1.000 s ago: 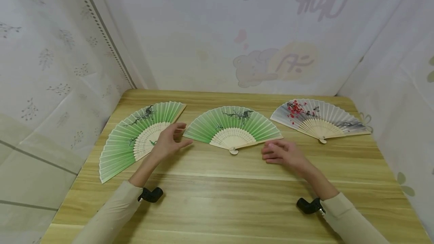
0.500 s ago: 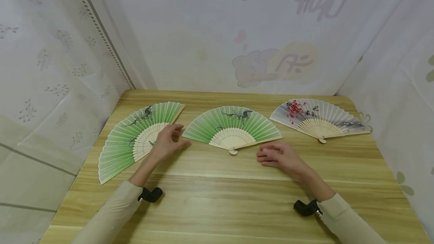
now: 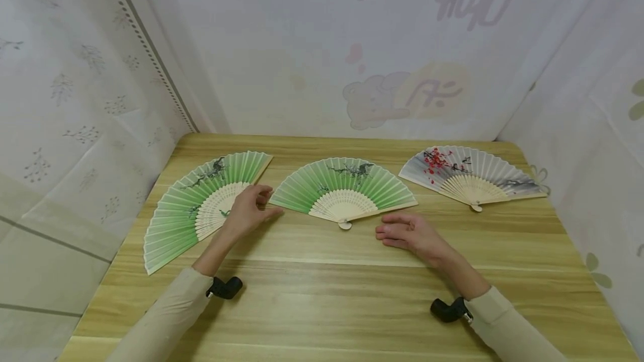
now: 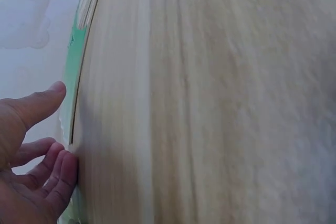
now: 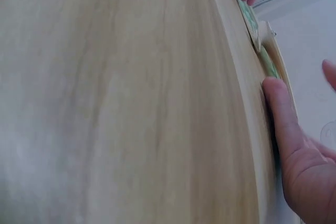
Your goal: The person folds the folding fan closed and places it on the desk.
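The left hand [image 3: 250,210] and right hand [image 3: 411,233], relaxed and holding nothing, flank the middle green fan [image 3: 347,179], spread flat on the tabletop [image 3: 322,306], likely so its print shows.

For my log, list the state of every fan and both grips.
Left green fan: spread open, partly hidden in the head view
Middle green fan: spread open
Grey fan with red blossoms: spread open, untouched
Left grip: thumb and fingers parted at the middle fan's left tip, contact unclear
Right grip: empty, near the middle fan's right end
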The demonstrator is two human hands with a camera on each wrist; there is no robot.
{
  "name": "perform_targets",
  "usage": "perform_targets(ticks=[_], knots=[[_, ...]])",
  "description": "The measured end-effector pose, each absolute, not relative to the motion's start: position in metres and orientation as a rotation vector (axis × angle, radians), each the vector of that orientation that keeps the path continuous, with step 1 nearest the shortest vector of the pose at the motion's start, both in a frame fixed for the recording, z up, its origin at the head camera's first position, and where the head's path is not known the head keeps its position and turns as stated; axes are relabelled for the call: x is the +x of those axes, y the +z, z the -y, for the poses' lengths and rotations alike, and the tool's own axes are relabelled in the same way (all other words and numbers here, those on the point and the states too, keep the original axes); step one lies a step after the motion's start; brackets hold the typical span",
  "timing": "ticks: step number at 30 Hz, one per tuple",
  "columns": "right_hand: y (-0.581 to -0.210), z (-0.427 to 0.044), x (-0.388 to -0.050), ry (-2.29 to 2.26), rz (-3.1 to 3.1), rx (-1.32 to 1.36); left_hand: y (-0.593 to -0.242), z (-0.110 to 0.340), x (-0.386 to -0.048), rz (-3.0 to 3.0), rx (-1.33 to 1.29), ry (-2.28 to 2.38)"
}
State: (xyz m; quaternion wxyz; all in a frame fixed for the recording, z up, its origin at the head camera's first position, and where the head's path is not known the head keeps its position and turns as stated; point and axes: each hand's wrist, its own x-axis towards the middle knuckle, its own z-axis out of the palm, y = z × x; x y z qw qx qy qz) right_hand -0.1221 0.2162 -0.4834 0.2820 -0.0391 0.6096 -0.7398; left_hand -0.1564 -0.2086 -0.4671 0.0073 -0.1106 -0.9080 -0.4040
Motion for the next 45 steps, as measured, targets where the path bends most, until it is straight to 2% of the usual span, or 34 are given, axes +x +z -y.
perform_targets(ticks=[45], knots=[[-0.49, -0.189, -0.124, -2.194, -1.356, 0.122, -0.473, 0.202, -0.158, 2.913, -0.143, -1.081]])
